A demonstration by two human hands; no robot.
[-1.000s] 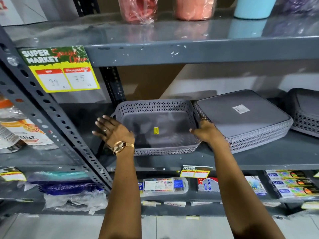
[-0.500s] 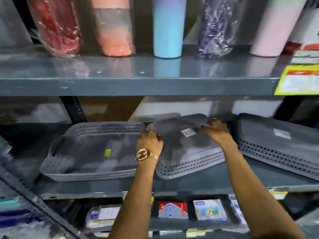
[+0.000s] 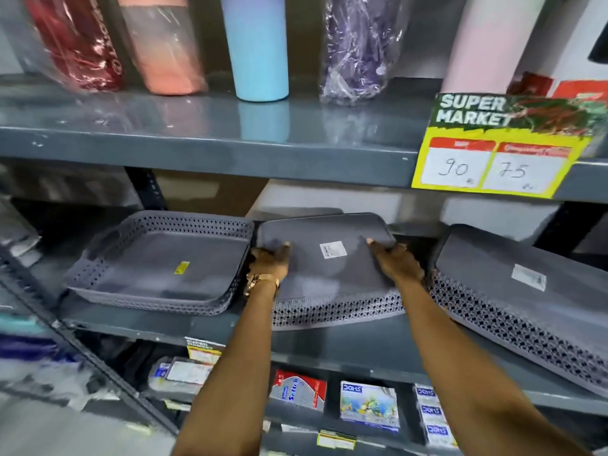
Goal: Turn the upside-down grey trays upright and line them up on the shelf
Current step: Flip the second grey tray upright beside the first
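Note:
Three grey perforated trays sit on the middle shelf (image 3: 362, 343). The left tray (image 3: 158, 268) is upright, with a yellow sticker inside. The middle tray (image 3: 329, 281) is upside down, with a white label on its base. My left hand (image 3: 268, 263) grips its left side and my right hand (image 3: 396, 264) grips its right side. A third tray (image 3: 526, 307) at the right also lies upside down, tilted, with a white label.
Wrapped tumblers and a blue tumbler (image 3: 255, 47) stand on the shelf above. A yellow price tag (image 3: 496, 153) hangs from that shelf's edge. Small packets (image 3: 368, 406) fill the lower shelf. A slanted metal upright (image 3: 82, 350) runs at the left.
Both hands left the upright left tray and moved right onto the upside-down middle tray. The view shifted right and closer.

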